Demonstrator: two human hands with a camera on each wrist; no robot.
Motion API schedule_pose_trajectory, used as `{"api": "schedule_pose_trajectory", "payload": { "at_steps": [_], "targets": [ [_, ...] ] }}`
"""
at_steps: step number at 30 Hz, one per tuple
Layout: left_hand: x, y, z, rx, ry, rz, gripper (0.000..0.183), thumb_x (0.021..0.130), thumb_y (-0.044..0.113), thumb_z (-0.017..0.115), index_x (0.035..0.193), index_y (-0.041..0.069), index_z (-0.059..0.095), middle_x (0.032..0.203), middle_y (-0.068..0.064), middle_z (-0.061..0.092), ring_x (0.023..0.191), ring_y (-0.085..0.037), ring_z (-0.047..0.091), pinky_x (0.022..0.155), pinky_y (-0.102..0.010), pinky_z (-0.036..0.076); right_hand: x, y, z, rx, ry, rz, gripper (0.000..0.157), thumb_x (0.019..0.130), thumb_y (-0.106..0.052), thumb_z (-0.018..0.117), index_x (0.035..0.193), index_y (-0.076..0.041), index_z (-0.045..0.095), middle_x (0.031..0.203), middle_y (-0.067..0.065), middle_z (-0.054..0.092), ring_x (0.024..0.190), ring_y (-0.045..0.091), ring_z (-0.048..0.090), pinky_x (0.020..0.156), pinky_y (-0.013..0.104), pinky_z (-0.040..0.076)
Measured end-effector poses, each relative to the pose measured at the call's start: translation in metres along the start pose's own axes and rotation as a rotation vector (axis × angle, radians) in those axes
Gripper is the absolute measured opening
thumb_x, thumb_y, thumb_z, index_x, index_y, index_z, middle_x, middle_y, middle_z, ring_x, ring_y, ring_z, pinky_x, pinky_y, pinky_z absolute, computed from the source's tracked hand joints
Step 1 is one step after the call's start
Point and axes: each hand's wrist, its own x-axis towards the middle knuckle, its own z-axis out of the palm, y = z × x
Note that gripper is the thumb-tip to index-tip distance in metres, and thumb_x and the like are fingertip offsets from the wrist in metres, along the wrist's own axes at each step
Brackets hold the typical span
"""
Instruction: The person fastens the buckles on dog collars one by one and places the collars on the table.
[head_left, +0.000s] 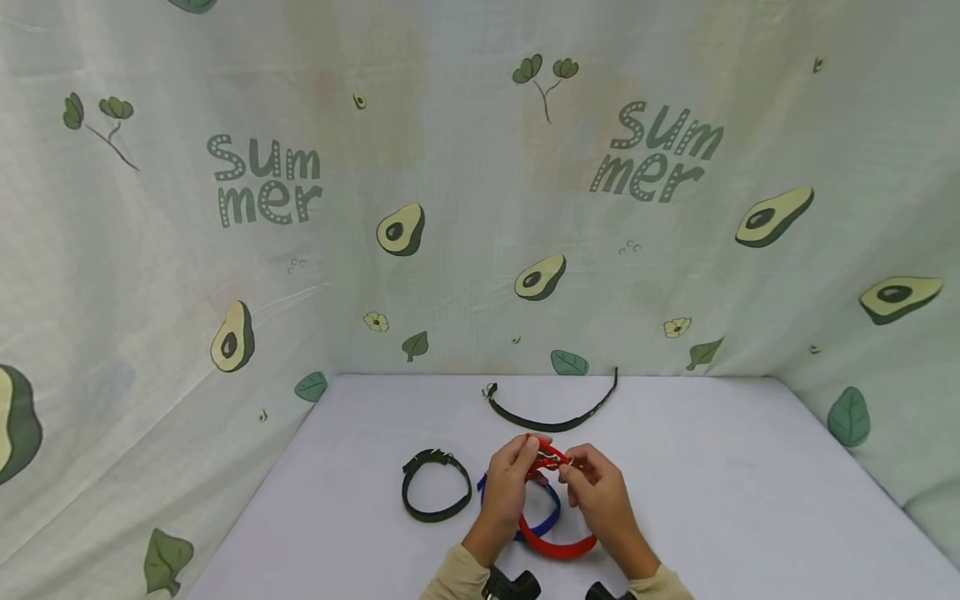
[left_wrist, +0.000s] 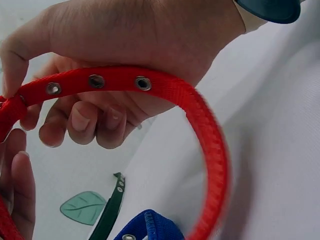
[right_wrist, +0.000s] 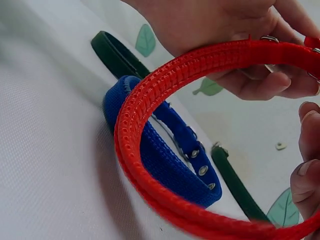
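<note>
A red pet collar [head_left: 558, 550] is held up between both hands, its loop hanging towards me above the table. My left hand [head_left: 506, 487] pinches the strap near its joined ends, and metal-rimmed holes [left_wrist: 142, 83] show along the strap beneath that hand. My right hand [head_left: 606, 504] grips the other side, by the metal fittings [right_wrist: 270, 38]. How far the strap passes through the buckle is hidden by the fingers. Behind the red loop lies a blue collar [right_wrist: 172, 162], formed into a ring on the table.
Left of the hands lies a dark collar [head_left: 427, 517] closed in a ring. Another dark collar [head_left: 551, 427] is stretched in an open curve towards the back of the white table [head_left: 750, 483]. A printed curtain [head_left: 480, 167] hangs behind and at both sides.
</note>
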Motion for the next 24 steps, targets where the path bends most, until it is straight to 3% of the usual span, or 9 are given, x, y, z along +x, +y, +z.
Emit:
{"api": "schedule_pose_trajectory", "payload": {
  "at_steps": [7,18,24],
  "targets": [
    [0.003,0.0045,-0.0064,-0.059,0.089,0.018,0.04,0.108,0.033,0.044,0.118,-0.003,0.059,0.105,-0.014,0.067,0.091,-0.027,0.068,0.071,-0.031,0.058,0.0002,0.0015,-0.0025,0.002,0.018,0.018,0.007,0.095,0.0,0.058,0.092,-0.004,0.063,0.074,0.017,0.06,0.051,0.02,0.053,0.046,0.03,0.046],
    [0.0036,0.0017,-0.0058,-0.134,0.112,0.004,0.037,0.109,0.034,0.042,0.117,0.001,0.058,0.104,-0.017,0.067,0.091,-0.031,0.07,0.075,-0.034,0.058,-0.0012,0.002,-0.0041,0.035,0.05,-0.014,0.006,0.097,0.0,0.058,0.095,-0.002,0.063,0.077,0.014,0.063,0.051,0.021,0.054,0.046,0.031,0.048],
    [0.0025,0.0005,-0.0039,-0.126,0.142,0.016,0.037,0.109,0.035,0.041,0.119,0.002,0.056,0.104,-0.016,0.068,0.092,-0.032,0.07,0.076,-0.035,0.058,-0.0008,0.0026,-0.0056,0.024,0.043,-0.013,0.005,0.097,-0.001,0.059,0.096,-0.002,0.064,0.077,0.012,0.063,0.052,0.022,0.054,0.046,0.032,0.048]
  ]
}}
